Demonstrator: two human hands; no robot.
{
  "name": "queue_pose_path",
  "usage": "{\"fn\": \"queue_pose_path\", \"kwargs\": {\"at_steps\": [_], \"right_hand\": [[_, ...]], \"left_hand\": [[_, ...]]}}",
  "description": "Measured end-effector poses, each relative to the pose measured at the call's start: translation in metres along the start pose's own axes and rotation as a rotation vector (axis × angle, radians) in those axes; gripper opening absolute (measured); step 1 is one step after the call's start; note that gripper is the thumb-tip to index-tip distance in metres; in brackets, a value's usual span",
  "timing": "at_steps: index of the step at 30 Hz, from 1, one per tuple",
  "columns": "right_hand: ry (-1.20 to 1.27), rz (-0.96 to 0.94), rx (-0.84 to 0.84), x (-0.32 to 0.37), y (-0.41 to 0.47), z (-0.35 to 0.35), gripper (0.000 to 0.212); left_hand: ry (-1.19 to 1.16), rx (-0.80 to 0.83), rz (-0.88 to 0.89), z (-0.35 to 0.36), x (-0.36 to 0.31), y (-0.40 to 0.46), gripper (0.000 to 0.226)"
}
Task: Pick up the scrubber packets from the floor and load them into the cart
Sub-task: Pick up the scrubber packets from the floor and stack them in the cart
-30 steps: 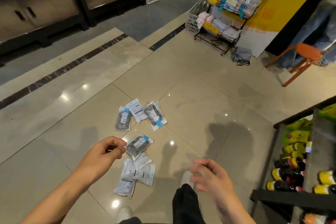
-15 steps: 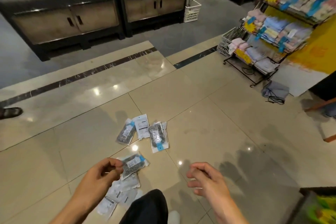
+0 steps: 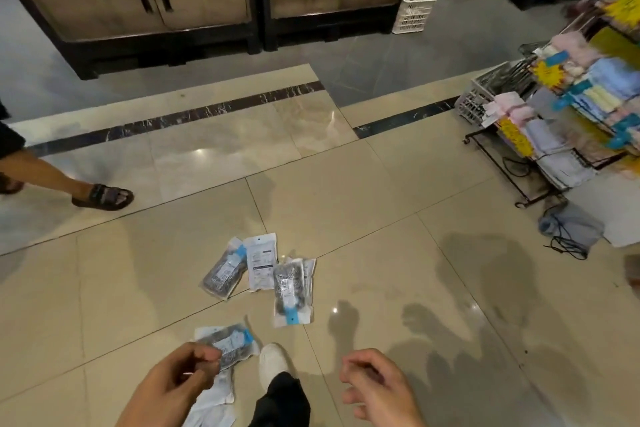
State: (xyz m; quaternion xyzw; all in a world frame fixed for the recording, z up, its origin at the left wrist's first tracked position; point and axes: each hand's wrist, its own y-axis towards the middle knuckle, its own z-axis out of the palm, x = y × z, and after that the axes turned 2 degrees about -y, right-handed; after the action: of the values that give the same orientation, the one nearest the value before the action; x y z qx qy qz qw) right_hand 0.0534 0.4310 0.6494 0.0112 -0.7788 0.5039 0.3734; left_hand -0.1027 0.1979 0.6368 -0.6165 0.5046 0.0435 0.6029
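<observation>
Several scrubber packets lie on the beige tiled floor [image 3: 381,201]. Three sit together ahead of me: a dark one [image 3: 221,274], a white-backed one [image 3: 261,265] and one with a blue tag [image 3: 291,291]. My left hand [image 3: 173,388] pinches the edge of another scrubber packet [image 3: 232,345] low in the view. More white packets [image 3: 214,402] lie partly hidden under that hand. My right hand [image 3: 377,388] hovers at the lower right, fingers loosely curled and holding nothing. No cart shows in this view.
My white shoe [image 3: 273,360] stands between my hands. Another person's sandalled foot [image 3: 104,196] is at the left. A wire rack of folded towels [image 3: 571,114] stands at the right with a grey bag [image 3: 571,225] at its base. Dark cabinets [image 3: 138,3] and a white basket [image 3: 414,14] line the back.
The view has swung left and up: the bottle shelf at the right is gone and a passer-by's foot has appeared. My left hand keeps pinching the packet, and my foot has stepped forward.
</observation>
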Motion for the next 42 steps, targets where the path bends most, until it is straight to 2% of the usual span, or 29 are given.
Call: {"fn": "queue_pose_path", "kwargs": {"at_steps": [3,8,13,15,18,21,24,28,30,32,35,37,40,42], "right_hand": [[-0.003,0.013,0.013,0.016,0.059,-0.002,0.018],[-0.062,0.056,0.079,0.015,0.178,0.006,0.012],[-0.27,0.117,0.078,-0.034,0.335,0.035,0.013],[-0.349,0.138,0.12,-0.059,0.399,0.05,0.005],[-0.39,0.184,0.162,-0.1,0.492,0.07,0.017],[-0.301,0.231,0.197,-0.139,0.582,0.088,0.027],[-0.32,0.202,0.128,-0.178,0.665,0.107,0.036],[-0.366,0.19,0.095,-0.222,0.743,0.13,0.023],[-0.378,0.186,0.08,-0.238,0.771,0.141,0.022],[-0.361,0.189,0.09,-0.248,0.787,0.152,0.026],[-0.296,0.187,0.076,-0.261,0.797,0.167,0.019],[-0.219,0.212,0.075,-0.264,0.799,0.177,0.021],[-0.182,0.26,0.162,-0.252,0.796,0.18,0.005],[-0.227,0.26,0.233,-0.239,0.786,0.175,0.007]], "left_hand": [[0.038,0.023,-0.046,0.015,-0.02,0.051,0.033],[0.065,0.002,-0.109,0.047,-0.017,0.156,0.028],[0.087,-0.031,-0.172,0.095,0.047,0.289,0.02],[0.086,-0.032,-0.203,0.121,0.082,0.342,0.017],[0.089,-0.024,-0.256,0.161,0.142,0.415,0.014],[0.065,-0.012,-0.327,0.196,0.197,0.487,0.031],[0.056,-0.032,-0.376,0.222,0.246,0.546,0.059],[0.155,0.013,-0.365,0.247,0.296,0.605,0.095],[0.101,0.027,-0.371,0.259,0.311,0.627,0.088],[0.013,0.048,-0.351,0.272,0.32,0.645,0.068],[-0.041,0.025,-0.309,0.286,0.331,0.662,0.069],[-0.011,-0.01,-0.31,0.29,0.333,0.666,0.057],[-0.094,-0.003,-0.323,0.29,0.329,0.661,0.021],[-0.197,0.037,-0.336,0.282,0.319,0.649,0.023]]}}
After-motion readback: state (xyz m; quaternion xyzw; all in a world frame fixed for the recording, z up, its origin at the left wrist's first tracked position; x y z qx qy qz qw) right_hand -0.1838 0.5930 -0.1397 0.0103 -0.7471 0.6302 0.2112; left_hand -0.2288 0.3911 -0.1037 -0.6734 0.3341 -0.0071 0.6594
